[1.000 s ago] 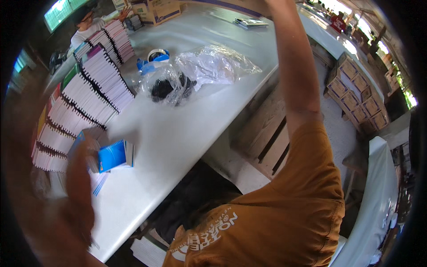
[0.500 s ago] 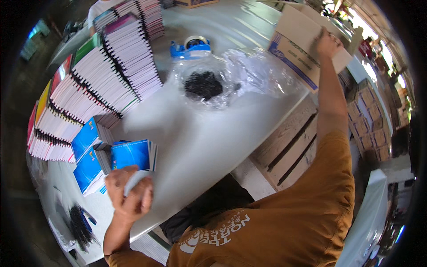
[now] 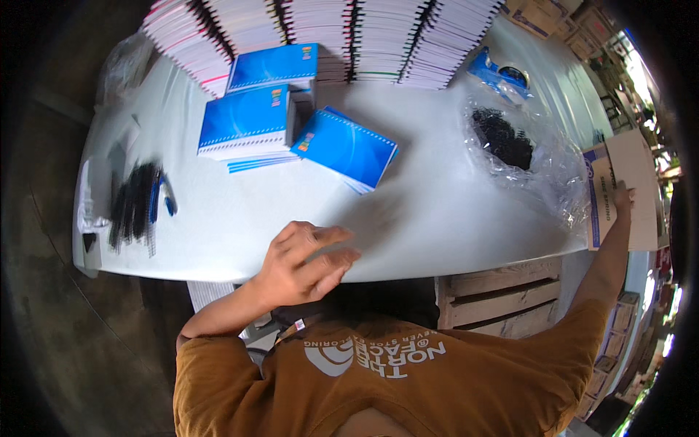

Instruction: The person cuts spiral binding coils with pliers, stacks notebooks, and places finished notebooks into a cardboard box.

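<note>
My left hand (image 3: 302,262) hovers above the table's front edge, its fingers apart with nothing between them. Far to the right, my right hand (image 3: 624,198) grips the edge of an open cardboard box (image 3: 601,191), its fingers partly hidden. Beyond my left hand lie small blue-covered notebooks with punched edges: one skewed stack (image 3: 348,148) in front, a thick stack (image 3: 246,120) to its left, and another stack (image 3: 273,67) behind that. A plastic bag (image 3: 557,182) with a heap of black binding coils (image 3: 502,138) in it lies beside the box.
Tall stacks of spiral-bound books (image 3: 393,36) line the back of the white table (image 3: 429,211). A blue tape dispenser (image 3: 499,75) stands at the back right. Loose black coils (image 3: 136,207) and a blue pen-like tool (image 3: 166,197) lie left. A wooden crate (image 3: 502,295) sits below the front edge.
The view has swung, so the book stacks now run across the top. My left hand has drawn away from the blue notebooks toward the table's front edge. My right hand stays on the box.
</note>
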The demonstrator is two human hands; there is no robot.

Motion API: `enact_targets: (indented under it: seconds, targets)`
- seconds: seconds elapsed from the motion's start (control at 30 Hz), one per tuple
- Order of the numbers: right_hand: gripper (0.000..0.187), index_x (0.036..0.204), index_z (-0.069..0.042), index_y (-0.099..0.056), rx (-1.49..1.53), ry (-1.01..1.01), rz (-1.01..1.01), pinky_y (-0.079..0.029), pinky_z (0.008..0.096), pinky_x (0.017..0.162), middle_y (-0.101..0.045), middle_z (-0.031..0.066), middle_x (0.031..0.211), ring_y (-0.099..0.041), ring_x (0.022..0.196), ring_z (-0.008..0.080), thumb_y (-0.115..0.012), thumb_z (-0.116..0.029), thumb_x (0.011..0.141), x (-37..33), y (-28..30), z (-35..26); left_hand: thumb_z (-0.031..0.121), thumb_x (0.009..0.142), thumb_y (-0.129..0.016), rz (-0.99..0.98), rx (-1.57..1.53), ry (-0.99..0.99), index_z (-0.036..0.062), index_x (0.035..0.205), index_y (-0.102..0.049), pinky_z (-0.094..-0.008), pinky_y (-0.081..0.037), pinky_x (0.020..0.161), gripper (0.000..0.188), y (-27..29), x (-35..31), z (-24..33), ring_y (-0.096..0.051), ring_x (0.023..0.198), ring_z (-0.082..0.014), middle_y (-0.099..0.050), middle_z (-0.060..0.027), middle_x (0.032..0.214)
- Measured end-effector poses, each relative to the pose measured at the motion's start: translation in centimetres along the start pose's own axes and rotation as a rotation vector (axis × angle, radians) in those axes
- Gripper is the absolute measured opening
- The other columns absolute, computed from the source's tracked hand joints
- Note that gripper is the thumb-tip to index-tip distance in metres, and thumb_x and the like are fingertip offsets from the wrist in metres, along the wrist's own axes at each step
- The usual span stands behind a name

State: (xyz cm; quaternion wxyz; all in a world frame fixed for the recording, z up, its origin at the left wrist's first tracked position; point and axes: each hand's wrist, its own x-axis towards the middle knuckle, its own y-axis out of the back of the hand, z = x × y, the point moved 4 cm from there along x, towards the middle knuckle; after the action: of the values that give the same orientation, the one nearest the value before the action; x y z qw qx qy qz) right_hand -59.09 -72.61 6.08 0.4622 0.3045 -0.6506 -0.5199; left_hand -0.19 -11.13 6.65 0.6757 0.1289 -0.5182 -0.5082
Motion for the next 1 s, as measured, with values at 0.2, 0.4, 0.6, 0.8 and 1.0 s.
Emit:
enact_targets:
  seconds: [0.2,0.4,0.6,0.8,1.0]
  targets:
    - [0.071,0.135,-0.010,-0.041,-0.159,0.418,0.074,-0.026,0.0550,0.103,-0.033,0.0193,0.142,-0.029,0.132,0.0361,-0.051,-0.056,0.081,-2.5,3.3,0.8,0.002,0.075,-0.065,0.128,0.040,0.369,0.0003,0.096,-0.062,-0.0382,-0.046,0.084,0.021,1.7,-5.9,0.4,-0.057,0.097,-0.0315,-0.059,-0.0175,0.103]
    - [0.074,0.143,-0.028,-0.023,-0.143,0.125,-0.018,-0.012,0.0700,0.100,-0.002,0.0085,0.153,-0.006,0.138,0.0398,-0.053,-0.051,0.080,-14.6,4.6,-2.6,0.002,0.076,-0.064,0.184,0.049,0.636,0.0020,0.102,-0.060,-0.0377,-0.044,0.087,0.026,-0.6,-10.1,0.4,-0.056,0.099,-0.0310,-0.058,-0.0158,0.105]
    - [0.081,0.145,-0.028,-0.014,-0.154,0.135,0.094,-0.009,0.0716,0.099,-0.007,0.0024,0.153,-0.005,0.138,0.0401,-0.054,-0.049,0.078,-6.7,-1.2,2.6,0.006,0.073,-0.063,0.149,0.348,0.538,0.0079,0.098,-0.062,-0.0363,-0.041,0.078,0.026,-3.1,-9.7,-0.7,-0.055,0.089,-0.0272,-0.059,-0.0101,0.100]
    - [0.090,0.145,-0.019,-0.012,-0.042,0.097,-0.048,-0.015,0.0638,0.102,-0.012,0.0131,0.151,-0.021,0.133,0.0442,-0.056,-0.054,0.075,4.8,-0.8,8.3,0.011,0.071,-0.060,0.213,0.425,0.541,0.0075,0.090,-0.065,-0.0356,-0.039,0.074,0.020,-3.2,-10.3,-1.4,-0.055,0.086,-0.0256,-0.060,-0.0105,0.094]
    - [0.100,0.144,-0.002,-0.013,0.937,0.003,0.099,-0.024,0.0458,0.106,-0.016,0.0299,0.144,-0.026,0.131,0.0422,-0.053,-0.065,0.077,-12.7,-5.0,-0.5,0.015,0.070,-0.059,0.176,0.582,0.581,0.0098,0.088,-0.065,-0.0352,-0.039,0.071,0.020,-2.8,-9.4,-0.4,-0.055,0.078,-0.0239,-0.061,-0.0079,0.090]
